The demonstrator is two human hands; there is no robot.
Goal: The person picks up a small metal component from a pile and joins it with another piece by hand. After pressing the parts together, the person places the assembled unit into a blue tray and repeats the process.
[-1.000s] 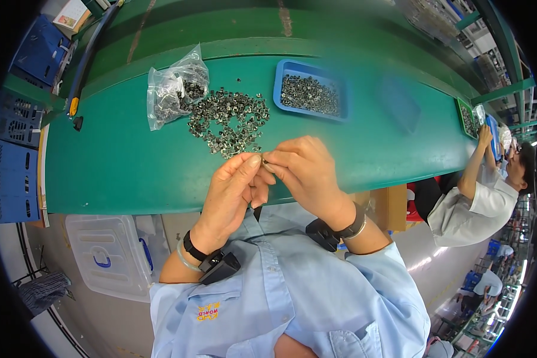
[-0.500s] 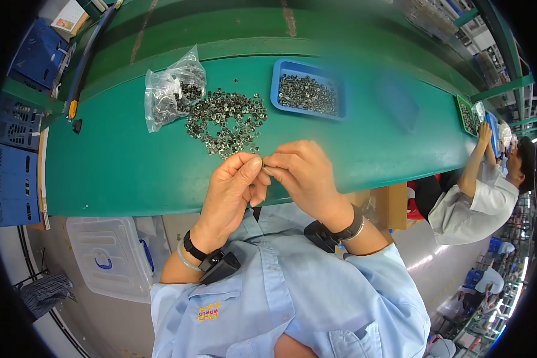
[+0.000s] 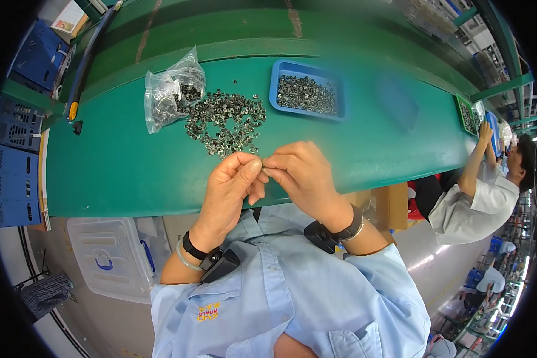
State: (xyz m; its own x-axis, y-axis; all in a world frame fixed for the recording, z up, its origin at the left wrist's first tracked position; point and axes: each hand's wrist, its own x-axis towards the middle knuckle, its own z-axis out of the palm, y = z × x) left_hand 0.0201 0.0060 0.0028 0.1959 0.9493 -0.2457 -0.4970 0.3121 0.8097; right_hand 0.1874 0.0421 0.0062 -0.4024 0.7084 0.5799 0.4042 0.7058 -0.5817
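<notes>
My left hand [image 3: 232,182] and my right hand [image 3: 302,173] meet fingertip to fingertip over the near part of the green table. Between the pinched fingers is a small metal piece [image 3: 264,166], mostly covered, so its exact shape is hard to make out. Just beyond my left hand lies a loose pile of small shiny metal pieces [image 3: 230,116]. Past my right hand, a blue tray [image 3: 309,114] holds many similar pieces. Against the left side of the pile rests a clear plastic bag [image 3: 159,106] with more of them inside.
The green table [image 3: 119,173] has a raised back edge. One stray piece [image 3: 235,81] lies beyond the pile. Blue crates [image 3: 15,185] stand at the left, and a lidded clear box [image 3: 110,256] sits on the floor. A co-worker [image 3: 477,200] works at the right.
Both hands keep nearly the same place and the same pinch. The pile, bag and tray look unchanged.
</notes>
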